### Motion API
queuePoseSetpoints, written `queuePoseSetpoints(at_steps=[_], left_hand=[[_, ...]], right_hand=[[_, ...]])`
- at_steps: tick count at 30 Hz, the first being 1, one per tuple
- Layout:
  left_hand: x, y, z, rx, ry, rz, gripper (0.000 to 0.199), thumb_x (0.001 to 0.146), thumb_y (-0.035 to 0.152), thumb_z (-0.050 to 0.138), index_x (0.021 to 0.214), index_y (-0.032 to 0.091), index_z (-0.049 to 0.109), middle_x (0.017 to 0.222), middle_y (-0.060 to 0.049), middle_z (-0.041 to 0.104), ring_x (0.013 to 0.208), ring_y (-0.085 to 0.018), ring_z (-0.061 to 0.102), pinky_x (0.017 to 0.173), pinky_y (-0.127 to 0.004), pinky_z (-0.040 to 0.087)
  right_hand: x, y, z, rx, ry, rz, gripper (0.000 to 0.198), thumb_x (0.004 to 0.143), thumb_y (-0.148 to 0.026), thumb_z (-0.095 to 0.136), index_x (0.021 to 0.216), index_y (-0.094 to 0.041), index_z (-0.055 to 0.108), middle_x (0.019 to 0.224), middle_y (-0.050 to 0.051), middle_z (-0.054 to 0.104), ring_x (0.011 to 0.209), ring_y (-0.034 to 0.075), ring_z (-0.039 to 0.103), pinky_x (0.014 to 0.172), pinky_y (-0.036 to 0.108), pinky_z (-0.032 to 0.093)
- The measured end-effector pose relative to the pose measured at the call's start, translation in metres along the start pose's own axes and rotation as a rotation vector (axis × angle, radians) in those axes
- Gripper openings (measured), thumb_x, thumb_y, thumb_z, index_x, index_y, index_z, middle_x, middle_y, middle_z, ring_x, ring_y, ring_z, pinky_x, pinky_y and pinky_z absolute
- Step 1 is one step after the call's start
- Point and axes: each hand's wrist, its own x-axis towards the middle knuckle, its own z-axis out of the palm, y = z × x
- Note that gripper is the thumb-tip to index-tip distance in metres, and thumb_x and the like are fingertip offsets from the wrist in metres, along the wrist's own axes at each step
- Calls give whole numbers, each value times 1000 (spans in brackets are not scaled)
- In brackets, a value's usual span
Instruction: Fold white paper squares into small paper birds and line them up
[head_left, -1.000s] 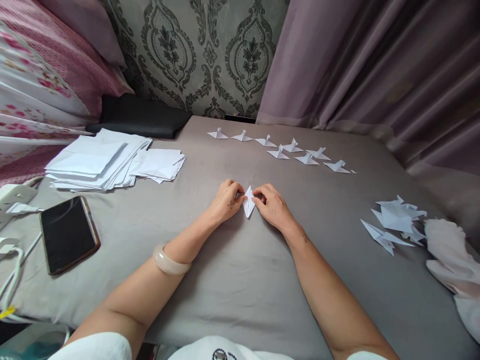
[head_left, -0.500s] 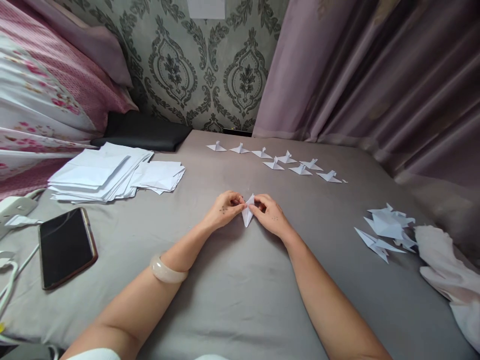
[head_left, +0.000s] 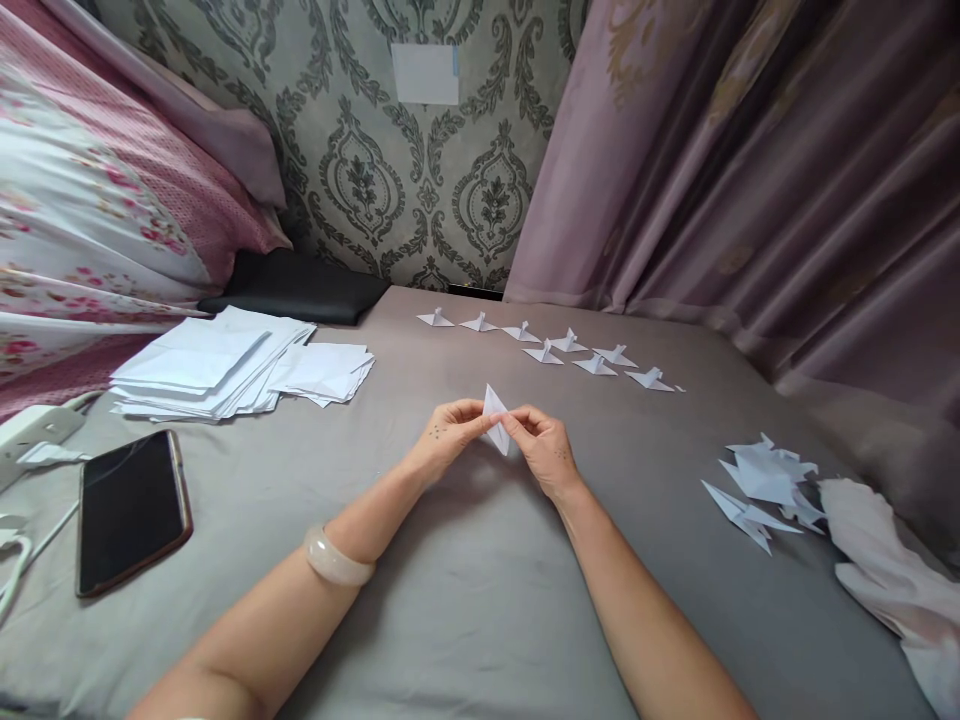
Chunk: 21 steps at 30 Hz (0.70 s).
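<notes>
A small piece of folded white paper [head_left: 495, 410], shaped like a narrow diamond, stands between my two hands above the grey cloth. My left hand [head_left: 452, 437] pinches its left side with thumb and fingers, a pale bangle circling that forearm. From the other side my right hand [head_left: 541, 444] pinches the paper near its middle, thumb in front. Both thumb tips nearly meet on it. Beyond the hands, several folded paper birds [head_left: 544, 352] sit in two rows. More flat folded paper shapes [head_left: 765, 470] lie in a pile at the right.
Stacks of white paper [head_left: 191, 365] lie at the left, beside a black case [head_left: 304, 288]. A phone [head_left: 133, 512] and a white power strip [head_left: 41, 428] are nearer on that side. Crumpled pale cloth [head_left: 885, 560] lies at the right edge, below purple curtains [head_left: 675, 150].
The view has tilted up a little. Between my hands the folded paper has turned, its upper tip now leaning left instead of right. Both hands keep their pinch.
</notes>
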Motion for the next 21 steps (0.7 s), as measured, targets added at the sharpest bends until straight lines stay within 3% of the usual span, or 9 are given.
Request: queuePoseSetpoints(at_steps=[6,11,16,21], left_hand=[[1,-4,0,-75,90,44,21,66,35,80,67,16,71,70,-2,69,67,-13,58,71,-27,43],[1,-3,-1,-116,134,90,17,66,33,80,66,18,72,69,0,67,69,-12,57,73,-26,43],[0,-3,1,-104,150,128,16,67,32,79,70,18,73,74,-1,68,74,-13,58,78,-27,43],[0,-3,3,-66,171,138,16,67,33,79,70,18,74,75,-1,68,75,-14,58,78,-28,44]], right_hand=[[-3,-4,6,-56,110,-44,32,80,-50,61,76,-19,69,71,2,67,69,15,60,67,28,47],[-5,-6,11,-206,204,-271,19,80,-37,64,84,-19,67,85,4,66,76,16,60,68,27,48],[-7,-7,14,-291,242,-438,11,84,-28,60,82,-20,67,83,4,63,73,14,57,67,27,47],[-6,-1,16,-284,237,-356,12,81,-32,63,83,-21,64,78,2,65,66,13,56,65,27,47]])
